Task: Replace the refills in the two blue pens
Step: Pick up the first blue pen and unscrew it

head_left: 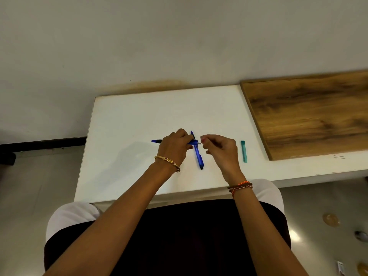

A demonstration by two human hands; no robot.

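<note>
Left hand (175,145) grips blue pen (156,141) | right hand (220,149) curled, pinch contents unclear | second pen (198,156) between

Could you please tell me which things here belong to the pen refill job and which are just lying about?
Job: held pen, gripped by left hand; lying pen; teal tube, possibly refills; right hand alongside.
Lying about: wooden board; white table.

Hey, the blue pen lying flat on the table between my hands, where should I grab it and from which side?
Pinch the blue pen on the table across its bare lower barrel, just above the black clicker end nearest you, coming from above with your right hand. Its far end runs under the pen held in your left hand, so that part is crowded.
</note>
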